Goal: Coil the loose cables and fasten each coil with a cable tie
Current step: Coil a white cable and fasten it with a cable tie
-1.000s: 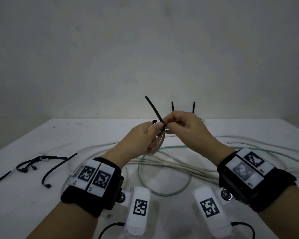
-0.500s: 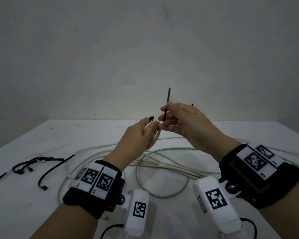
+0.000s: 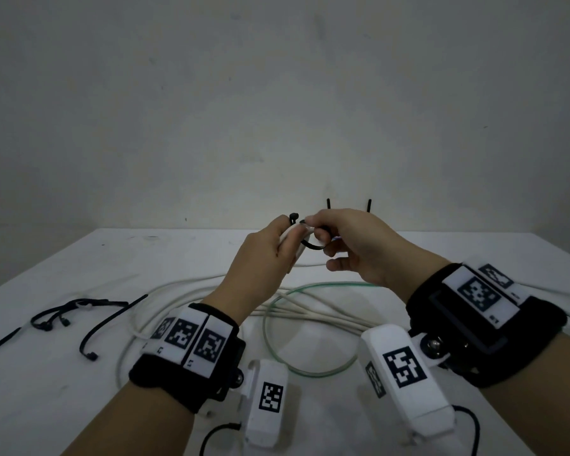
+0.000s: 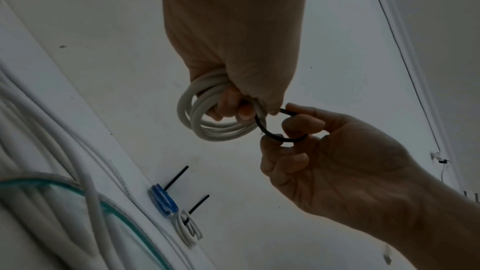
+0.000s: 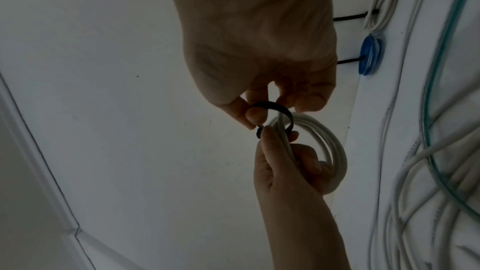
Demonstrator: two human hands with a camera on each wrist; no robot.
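Both hands are up off the table (image 3: 79, 406), working close together in front of the wall. The left hand (image 3: 264, 255) has its fingers curled around a small white cable coil (image 4: 207, 118) — a few loops bunched together, with two fingertips poking through the middle of it in the left wrist view. A black cable tie (image 4: 275, 132) is bent into a loop around one side of that coil. The right hand (image 3: 352, 245) pinches the tie between thumb and fingertips, with the other fingers loosely curled underneath. In the right wrist view the tie (image 5: 280, 114) arcs over the coil strands right where the two hands meet, and the left thumb sits against the tie's head end.

Down on the table there's a messy spread of loose white cables (image 3: 191, 291) plus a pale green cable (image 3: 310, 370) lying in a big loop — all of it just below the hands. Over to the left sit some spare black ties (image 3: 79, 314), curved and straight. At the far edge, two already tied coils — a blue one (image 5: 370, 56) and a white one (image 5: 384, 3) — lie side by side with their tie tails sticking up.
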